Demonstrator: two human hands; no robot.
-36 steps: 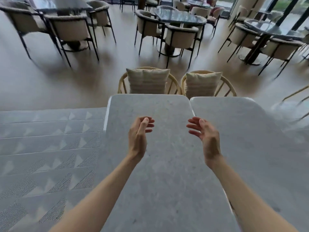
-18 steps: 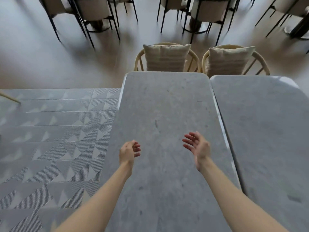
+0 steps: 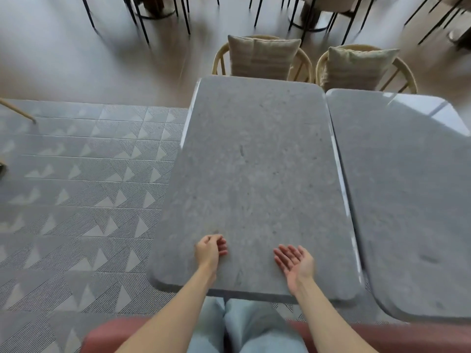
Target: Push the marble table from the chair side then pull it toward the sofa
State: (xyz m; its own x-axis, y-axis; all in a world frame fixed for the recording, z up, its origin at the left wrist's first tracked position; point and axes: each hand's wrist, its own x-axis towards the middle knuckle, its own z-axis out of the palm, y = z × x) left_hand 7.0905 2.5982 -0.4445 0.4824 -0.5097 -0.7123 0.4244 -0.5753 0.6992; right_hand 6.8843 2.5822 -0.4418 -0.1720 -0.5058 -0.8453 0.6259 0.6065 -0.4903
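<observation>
the sofa (image 3: 382, 337) is cut off below; far chair legs (image 3: 142, 19) blur.

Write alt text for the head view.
A seated person's left hand and right hand hover, holding nothing, over the near end of a grey marble table. Two cushioned chairs stand at its far end; a second table sits alongside.

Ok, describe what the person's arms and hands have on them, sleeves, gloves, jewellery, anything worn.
Both forearms are bare up to the bottom edge of the picture: no sleeves show. The left hand and the right hand wear no gloves, and no watch, bracelet or ring is visible. Below the arms, light blue trousers cover the legs.
</observation>
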